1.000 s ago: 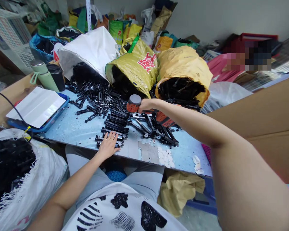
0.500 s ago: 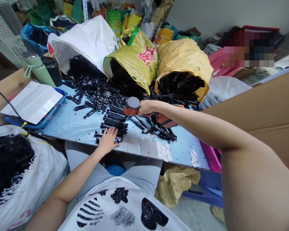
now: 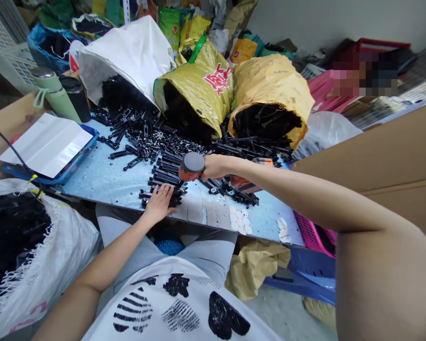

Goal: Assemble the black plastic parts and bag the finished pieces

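Note:
My right hand (image 3: 216,167) is wrapped round an orange and grey cordless drill (image 3: 192,166), held above the worktable. The drill's round grey end faces up toward me, and its bit is hidden. Below it is a row of long black plastic parts (image 3: 167,166), lined up side by side. My left hand (image 3: 159,203) lies flat, fingers spread, over the near end of that row. More black parts (image 3: 246,195) lie in a heap right of the drill. Small screws (image 3: 158,142) are scattered among black pieces beyond the row.
Three open sacks, a white sack (image 3: 128,52), a green-gold sack (image 3: 199,90) and a yellow sack (image 3: 270,80), spill black parts onto the table. White round discs (image 3: 240,220) lie at the front edge. Left are a blue tray (image 3: 62,173) and a green flask (image 3: 58,97); cardboard (image 3: 383,156) stands right.
My right hand and the drill have shifted slightly toward me and left, over the row. My left hand stays on the near parts.

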Motion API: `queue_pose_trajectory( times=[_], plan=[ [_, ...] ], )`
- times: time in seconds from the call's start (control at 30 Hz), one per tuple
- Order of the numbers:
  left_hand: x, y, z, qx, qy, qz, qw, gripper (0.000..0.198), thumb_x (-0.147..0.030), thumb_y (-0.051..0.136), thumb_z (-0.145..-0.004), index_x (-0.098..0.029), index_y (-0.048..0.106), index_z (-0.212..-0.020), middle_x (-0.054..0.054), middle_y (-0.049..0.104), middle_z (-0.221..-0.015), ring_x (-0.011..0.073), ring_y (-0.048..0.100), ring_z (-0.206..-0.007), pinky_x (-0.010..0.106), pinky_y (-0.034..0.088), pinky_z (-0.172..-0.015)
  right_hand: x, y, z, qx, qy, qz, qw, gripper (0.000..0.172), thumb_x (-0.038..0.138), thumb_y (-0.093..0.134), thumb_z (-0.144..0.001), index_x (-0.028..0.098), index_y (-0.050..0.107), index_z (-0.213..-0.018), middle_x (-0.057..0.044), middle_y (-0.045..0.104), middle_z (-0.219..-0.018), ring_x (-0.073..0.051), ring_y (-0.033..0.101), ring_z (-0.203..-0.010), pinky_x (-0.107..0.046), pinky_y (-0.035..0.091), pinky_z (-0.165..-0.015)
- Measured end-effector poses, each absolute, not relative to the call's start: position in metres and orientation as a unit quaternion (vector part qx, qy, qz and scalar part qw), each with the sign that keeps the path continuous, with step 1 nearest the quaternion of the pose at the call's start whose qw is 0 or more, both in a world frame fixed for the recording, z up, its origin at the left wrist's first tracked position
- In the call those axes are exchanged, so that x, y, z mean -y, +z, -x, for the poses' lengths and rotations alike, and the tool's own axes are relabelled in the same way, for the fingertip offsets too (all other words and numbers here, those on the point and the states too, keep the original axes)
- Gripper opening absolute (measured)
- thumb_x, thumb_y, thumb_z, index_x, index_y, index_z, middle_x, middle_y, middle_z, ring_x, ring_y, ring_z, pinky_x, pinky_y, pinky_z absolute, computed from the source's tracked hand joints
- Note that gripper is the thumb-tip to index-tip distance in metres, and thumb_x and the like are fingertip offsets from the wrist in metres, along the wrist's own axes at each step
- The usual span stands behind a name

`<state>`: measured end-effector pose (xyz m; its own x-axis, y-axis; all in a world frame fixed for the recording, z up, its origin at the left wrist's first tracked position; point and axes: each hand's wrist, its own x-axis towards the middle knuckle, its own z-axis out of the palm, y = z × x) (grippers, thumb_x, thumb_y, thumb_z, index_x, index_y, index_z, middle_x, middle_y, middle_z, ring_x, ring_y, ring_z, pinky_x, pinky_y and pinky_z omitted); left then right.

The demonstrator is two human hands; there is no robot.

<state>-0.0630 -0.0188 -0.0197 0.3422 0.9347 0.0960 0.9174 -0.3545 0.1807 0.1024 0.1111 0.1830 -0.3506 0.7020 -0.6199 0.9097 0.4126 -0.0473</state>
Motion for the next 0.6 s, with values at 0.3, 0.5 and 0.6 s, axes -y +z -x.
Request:
queue_pose_trajectory(
  times=[0.3, 0.5, 0.6],
  plan=[
    [0.019, -0.023, 0.062, -0.567, 0.103, -0.815, 0.058, 0.076, -0.051, 0.053, -0.082, -0.010, 0.030, -0.142, 0.019, 0.033, -0.145, 0.0324, 0.024, -0.137, 0.049, 0.012, -0.113, -0.094, 0.176, -0.098, -0.818, -0.187, -0.444, 0.313, 0.021, 0.022, 0.064, -0.060, 0.019, 0.068, -0.080, -0.002, 0.064, -0.072, -0.016, 0.058, -0.064, -0.025, 0.039, -0.056],
    [0.021, -0.022, 0.062, -0.569, 0.108, -0.814, 0.035, 0.073, -0.050, 0.057, -0.081, -0.008, 0.036, -0.138, 0.021, 0.035, -0.143, 0.0325, 0.026, -0.136, 0.049, 0.014, -0.112, -0.072, 0.191, -0.097, -0.825, -0.151, -0.454, 0.301, 0.022, 0.028, 0.065, -0.062, 0.017, 0.069, -0.080, -0.005, 0.064, -0.072, -0.019, 0.060, -0.068, -0.027, 0.041, -0.058],
    [0.023, -0.022, 0.062, -0.566, 0.117, -0.816, 0.033, 0.072, -0.048, 0.061, -0.079, -0.006, 0.042, -0.134, 0.023, 0.040, -0.139, 0.0343, 0.028, -0.135, 0.050, 0.014, -0.112, -0.060, 0.198, -0.094, -0.843, -0.152, -0.427, 0.290, 0.025, 0.027, 0.065, -0.061, 0.018, 0.069, -0.084, -0.004, 0.065, -0.076, -0.020, 0.061, -0.073, -0.026, 0.041, -0.060]
  ],
)
